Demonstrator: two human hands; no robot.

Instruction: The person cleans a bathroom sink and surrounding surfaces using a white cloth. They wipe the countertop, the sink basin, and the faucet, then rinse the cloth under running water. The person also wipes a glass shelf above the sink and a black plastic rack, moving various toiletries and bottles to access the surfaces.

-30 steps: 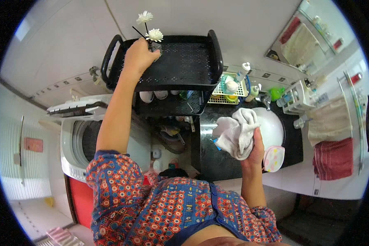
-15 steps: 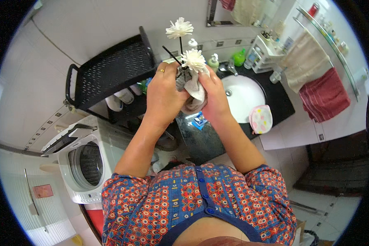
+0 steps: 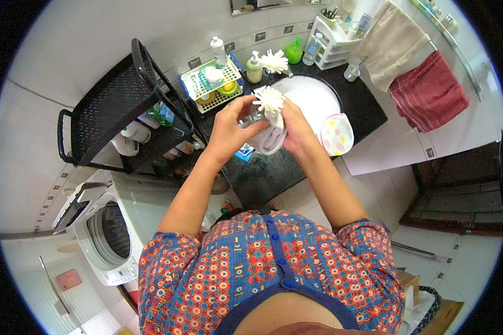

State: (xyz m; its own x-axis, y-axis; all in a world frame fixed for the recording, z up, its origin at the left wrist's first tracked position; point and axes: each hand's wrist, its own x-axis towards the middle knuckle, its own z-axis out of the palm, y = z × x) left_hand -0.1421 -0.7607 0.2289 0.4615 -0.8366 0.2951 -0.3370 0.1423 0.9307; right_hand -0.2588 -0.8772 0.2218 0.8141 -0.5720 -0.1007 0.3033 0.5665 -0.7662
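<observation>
Above the counter's front, my left hand (image 3: 229, 131) is closed round the side of a small clear diffuser bottle or vase (image 3: 250, 119), mostly covered by my fingers. Two white artificial flowers (image 3: 269, 100) on thin dark stems rise from it. A whitish-grey cloth (image 3: 271, 138) is bunched against the vessel's right side. My right hand (image 3: 298, 129) is closed on the cloth, its fingers partly hidden behind it. Below my hands a blue packet (image 3: 244, 152) lies on the dark counter (image 3: 262, 177).
A white sink (image 3: 313, 92) holds the counter's right part, with a spotted pouch (image 3: 336, 134) at its front rim. Behind stand a pump bottle (image 3: 254, 70), a green bottle (image 3: 293, 51) and a two-tier basket (image 3: 194, 84). Left are a black rack (image 3: 109, 111) and an open washing machine (image 3: 109, 231).
The view has shifted, and more of the basket and counter shows. The flowers have tilted, bringing the stems out of clear sight. Both hands still hold the vessel and cloth.
</observation>
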